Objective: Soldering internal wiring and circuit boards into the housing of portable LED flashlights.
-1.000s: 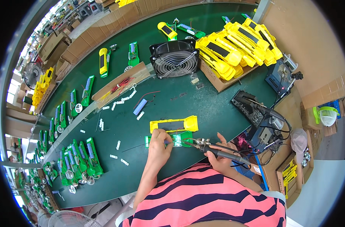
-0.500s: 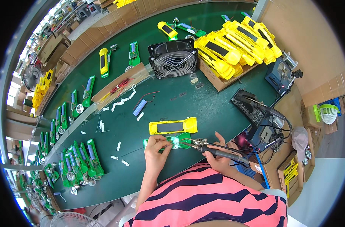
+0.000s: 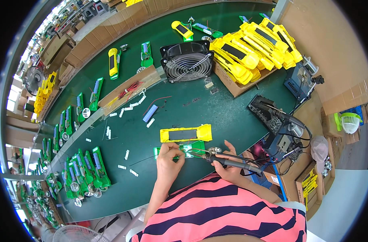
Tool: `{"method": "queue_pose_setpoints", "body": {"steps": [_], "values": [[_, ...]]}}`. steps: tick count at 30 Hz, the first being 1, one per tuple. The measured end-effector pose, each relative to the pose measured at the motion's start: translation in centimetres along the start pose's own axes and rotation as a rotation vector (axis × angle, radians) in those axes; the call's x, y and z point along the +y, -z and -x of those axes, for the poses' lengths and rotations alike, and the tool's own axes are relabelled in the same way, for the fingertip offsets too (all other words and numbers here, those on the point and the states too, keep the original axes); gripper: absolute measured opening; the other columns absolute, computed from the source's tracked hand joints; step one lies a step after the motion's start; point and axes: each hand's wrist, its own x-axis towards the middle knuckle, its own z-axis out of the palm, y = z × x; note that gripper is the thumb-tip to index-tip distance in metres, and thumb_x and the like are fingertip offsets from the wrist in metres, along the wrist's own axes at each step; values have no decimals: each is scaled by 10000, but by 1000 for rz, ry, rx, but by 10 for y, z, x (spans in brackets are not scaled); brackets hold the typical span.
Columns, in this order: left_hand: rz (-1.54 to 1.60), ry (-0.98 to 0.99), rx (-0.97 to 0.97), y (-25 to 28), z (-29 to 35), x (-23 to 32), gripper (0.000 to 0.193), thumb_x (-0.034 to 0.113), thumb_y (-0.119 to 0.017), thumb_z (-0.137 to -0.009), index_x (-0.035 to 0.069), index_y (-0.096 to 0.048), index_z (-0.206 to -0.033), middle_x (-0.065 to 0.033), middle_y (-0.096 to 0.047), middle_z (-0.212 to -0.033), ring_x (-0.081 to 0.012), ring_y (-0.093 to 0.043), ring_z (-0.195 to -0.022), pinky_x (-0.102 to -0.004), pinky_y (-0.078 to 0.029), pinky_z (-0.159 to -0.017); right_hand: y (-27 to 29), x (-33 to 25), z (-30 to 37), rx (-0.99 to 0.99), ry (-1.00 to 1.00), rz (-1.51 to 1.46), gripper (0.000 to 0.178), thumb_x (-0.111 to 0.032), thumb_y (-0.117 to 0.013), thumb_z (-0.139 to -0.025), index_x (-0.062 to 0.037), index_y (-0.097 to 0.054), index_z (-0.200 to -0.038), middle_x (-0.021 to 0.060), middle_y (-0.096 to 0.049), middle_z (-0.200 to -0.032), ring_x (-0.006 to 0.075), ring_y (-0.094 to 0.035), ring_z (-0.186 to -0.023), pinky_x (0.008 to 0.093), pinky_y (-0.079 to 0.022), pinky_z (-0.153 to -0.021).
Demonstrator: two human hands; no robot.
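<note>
Where the view begins, at the bottom edge, a person in a pink and dark blue striped shirt (image 3: 224,209) leans over a long green counter (image 3: 232,117). Their left hand (image 3: 167,161) rests on the counter with fingers pinched closed on the near edge of a green circuit board (image 3: 194,148), holding it flat. Their right hand (image 3: 228,167) is wrapped shut around the dark handle of a soldering iron (image 3: 228,161), whose metal tip points left and meets the board just beside the left hand's fingertips.

Touching the far side of the board lies a yellow plastic casing (image 3: 186,134) with a dark panel in its middle, lengthwise across the counter. To the right, at the counter's edge, sits a black soldering station (image 3: 272,117) with cables trailing down.

Farther out, small white parts and a blue cylinder-shaped battery (image 3: 149,113) are scattered on the green surface — none touching the board. To the left, rows of green half-built assemblies (image 3: 87,169) line the counter's near-left edge.

Beyond these stands a black round-grilled fan (image 3: 188,60), tilted, facing the person. Right of it — a cardboard box (image 3: 232,82) heaped with yellow casings (image 3: 252,46). More cardboard boxes run along the counter's far side.
</note>
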Motion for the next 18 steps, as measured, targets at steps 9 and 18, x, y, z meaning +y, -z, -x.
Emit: {"method": "queue_pose_setpoints", "body": {"steps": [9,18], "values": [[-4,8,-10,0,0,-1,91,-37,-645,-603,10,-586,-654,-81,-541,-862,-212,-562,-735,-290,-456,-579,-1,-1,0,-8,4,10,173,-40,-619,-717,-10,-571,-881,46,-603,-573,116,-600,-567,486,-250,-999],[5,30,-17,-1,-1,1,86,-36,-640,-604,6,-585,-654,-89,-539,-860,-217,-562,-733,-292,-459,-581,4,-1,-2,-9,8,14,200,-40,-618,-725,-7,-558,-913,43,-605,-582,113,-593,-596,488,-259,-994]]}}
